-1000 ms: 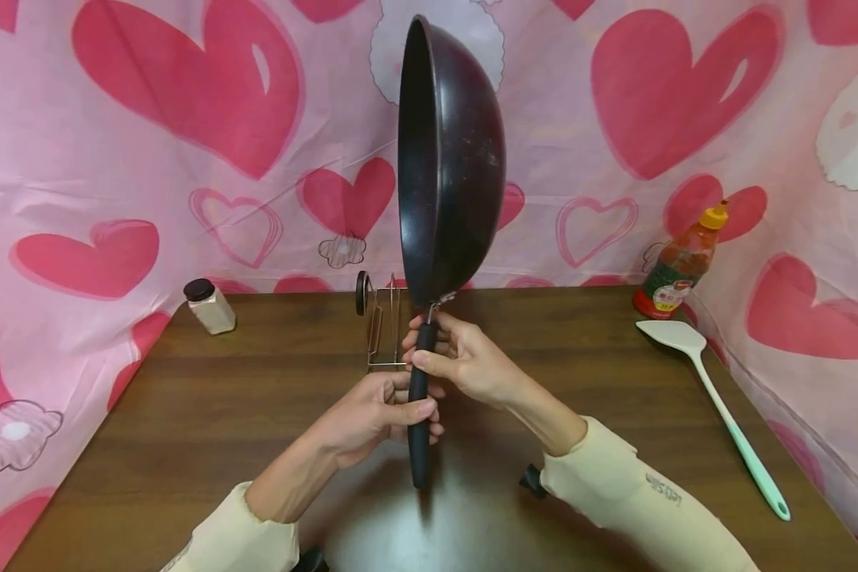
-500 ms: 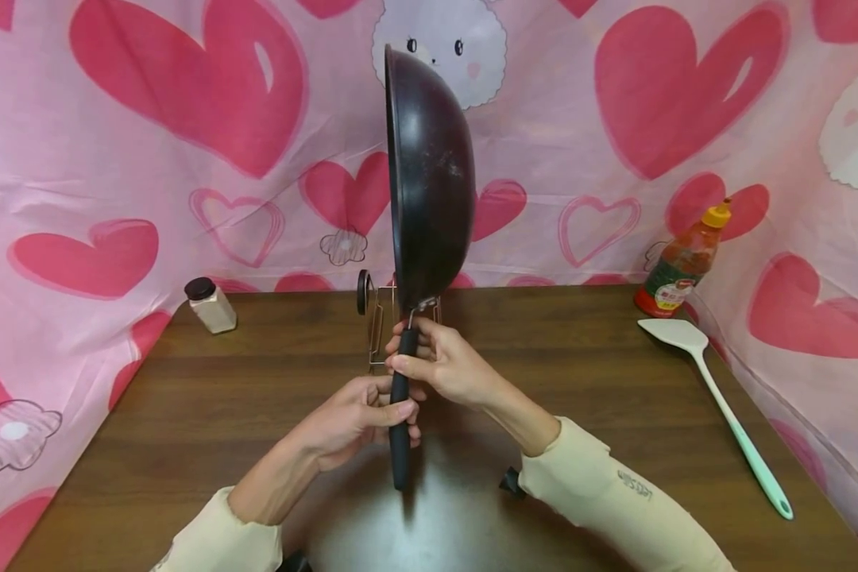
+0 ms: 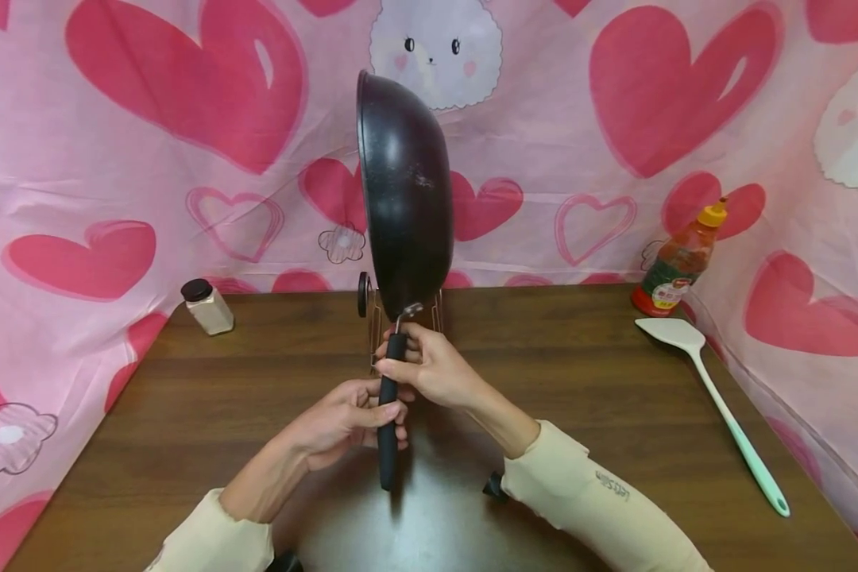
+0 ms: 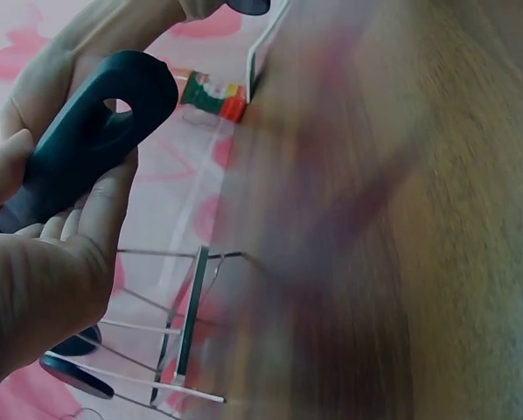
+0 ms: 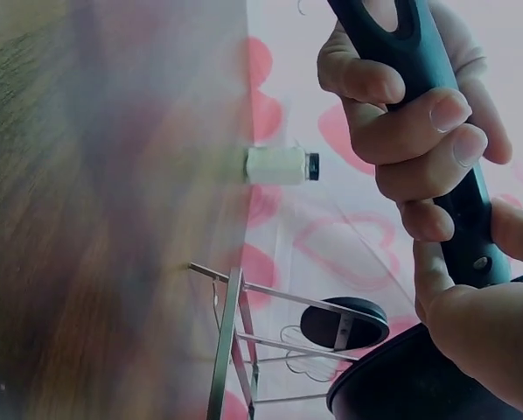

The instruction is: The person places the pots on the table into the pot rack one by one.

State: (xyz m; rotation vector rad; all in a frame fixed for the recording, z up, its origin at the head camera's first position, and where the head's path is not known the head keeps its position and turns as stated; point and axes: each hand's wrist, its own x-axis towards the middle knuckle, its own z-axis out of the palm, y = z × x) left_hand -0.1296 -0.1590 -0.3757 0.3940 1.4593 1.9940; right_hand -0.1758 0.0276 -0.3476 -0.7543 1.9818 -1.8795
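Note:
Both hands hold a dark wok (image 3: 407, 191) up on its side by its black handle (image 3: 388, 445), its open side facing left and its rounded underside to the right. Lower on the handle, my left hand (image 3: 339, 425) grips with the thumb across the front. My right hand (image 3: 436, 369) pinches the handle's upper part, close to the metal joint. Behind the wok stands a wire rack (image 3: 375, 334), partly hidden by it; the right wrist view shows the rack's metal bars (image 5: 244, 332) and a black oval piece (image 5: 345, 322) on it.
A jar (image 3: 210, 308) with a black lid stands at the back left of the wooden table (image 3: 186, 429). At the right are a red sauce bottle (image 3: 679, 262) and a spatula (image 3: 729, 417) with a pale green handle. A patterned pink cloth (image 3: 543, 119) hangs behind.
Both hands have shifted a little to the left with the wok. Its upper rim has come down and left, and it has turned so that its inside no longer shows in the head view.

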